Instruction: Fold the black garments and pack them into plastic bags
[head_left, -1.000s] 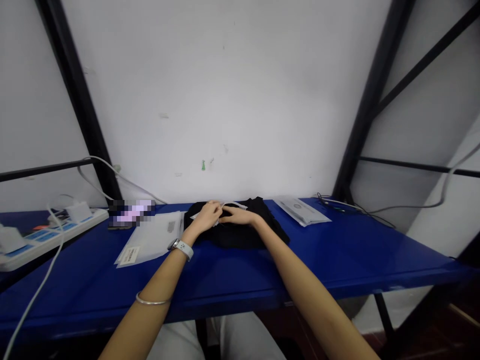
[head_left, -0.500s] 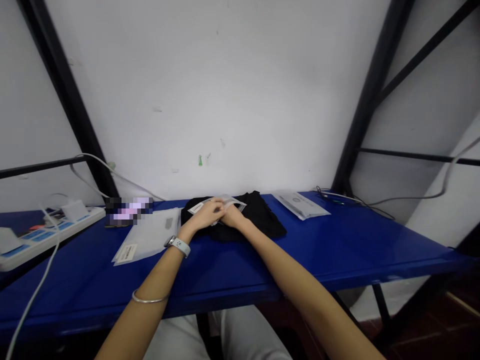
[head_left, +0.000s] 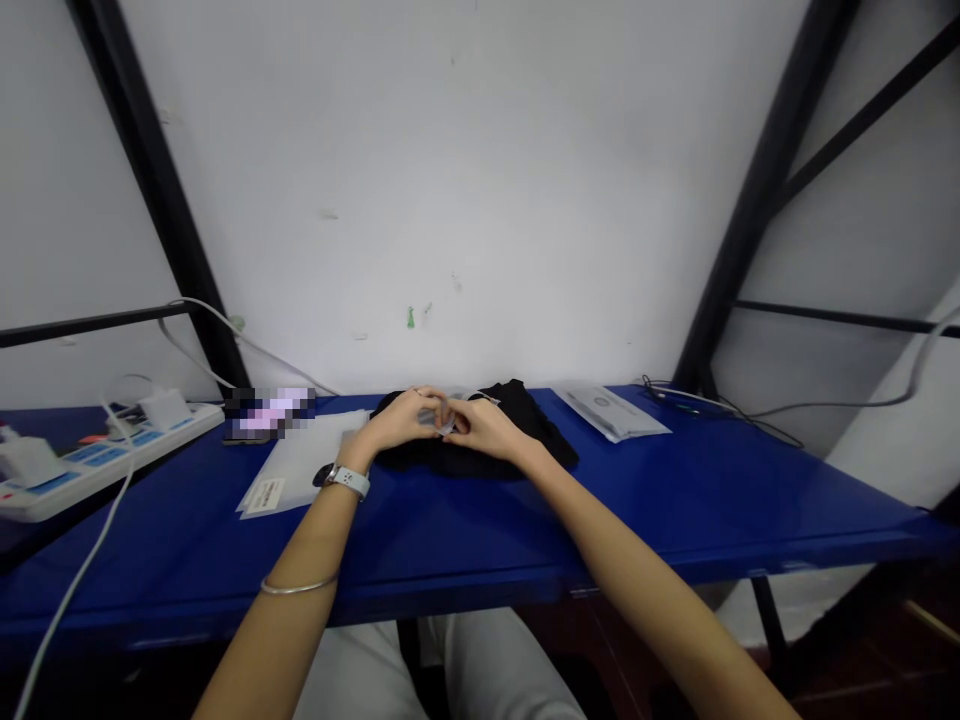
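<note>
My left hand [head_left: 401, 420] and my right hand [head_left: 487, 428] meet above a folded black garment [head_left: 517, 425] on the blue metal table [head_left: 637, 500]. Between their fingertips is a small translucent plastic piece [head_left: 442, 420], mostly hidden by my fingers. Both hands seem to pinch it. The heels of both hands rest close to the garment. A flat white plastic sleeve with a label [head_left: 300, 465] lies just left of my left wrist, partly under it.
A paper-filled plastic packet [head_left: 607, 412] lies right of the garment, and a blurred object [head_left: 266, 415] sits at the back left. A white power strip [head_left: 97, 465] with plugs and cables runs along the left. Black metal uprights [head_left: 765, 200] stand against the white wall.
My hands have drawn closer around the small plastic piece, and less of it shows. The head view has shifted slightly, moving the table lower in the picture.
</note>
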